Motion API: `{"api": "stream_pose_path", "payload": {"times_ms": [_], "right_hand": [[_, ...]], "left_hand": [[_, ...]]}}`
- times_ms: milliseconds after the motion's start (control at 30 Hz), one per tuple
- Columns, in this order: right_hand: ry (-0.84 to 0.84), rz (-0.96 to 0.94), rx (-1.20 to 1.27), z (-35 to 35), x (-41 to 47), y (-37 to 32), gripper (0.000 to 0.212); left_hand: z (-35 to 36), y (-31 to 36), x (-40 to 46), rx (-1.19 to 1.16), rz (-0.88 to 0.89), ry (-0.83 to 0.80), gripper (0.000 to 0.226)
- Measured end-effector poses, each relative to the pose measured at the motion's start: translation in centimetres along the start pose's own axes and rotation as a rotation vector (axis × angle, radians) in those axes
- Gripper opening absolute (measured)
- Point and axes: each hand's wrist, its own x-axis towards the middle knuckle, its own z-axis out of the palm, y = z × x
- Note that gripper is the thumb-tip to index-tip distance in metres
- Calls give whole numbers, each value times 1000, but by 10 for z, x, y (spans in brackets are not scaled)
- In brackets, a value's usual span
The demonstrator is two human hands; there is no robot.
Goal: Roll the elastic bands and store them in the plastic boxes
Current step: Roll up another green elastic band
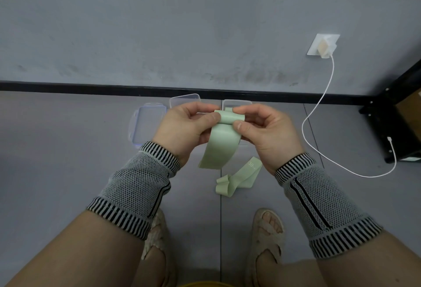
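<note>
Band [222, 143] held up between both hands, top edge just starting to curl. In the head view, the left hand [184, 127] pinches that edge from one side and the right hand [264, 129] from the other, so the roll axis runs hand to hand while the loose tail hangs down toward the person. A second band [237, 178] lies crumpled on the floor below the right hand. Boxes [148, 124] sit beyond the hands, by the wall.

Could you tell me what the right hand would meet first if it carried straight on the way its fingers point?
Probably the left hand: the right hand points leftward along the green elastic band they both pinch.
</note>
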Motion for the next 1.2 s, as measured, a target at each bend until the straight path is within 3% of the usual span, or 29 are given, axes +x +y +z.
{"api": "stream_pose_path", "payload": {"times_ms": [167, 367, 567, 733, 900, 1200], "right_hand": [[8, 99, 58, -2, 1, 1, 23], [30, 133, -42, -2, 1, 0, 7], [38, 95, -9, -3, 0, -3, 14], [58, 56, 14, -2, 0, -5, 17], [58, 71, -98, -1, 1, 0, 18], [-67, 86, -229, 1, -1, 2, 20]], "left_hand": [[-2, -2, 2, 15, 18, -2, 15], [0, -3, 0, 45, 43, -29, 19], [2, -2, 1, 15, 14, -32, 24], [1, -4, 1, 129, -28, 8, 14], [-1, -7, 4, 289, 94, 86, 11], [-1, -12, 4, 527, 253, 14, 13]]}}
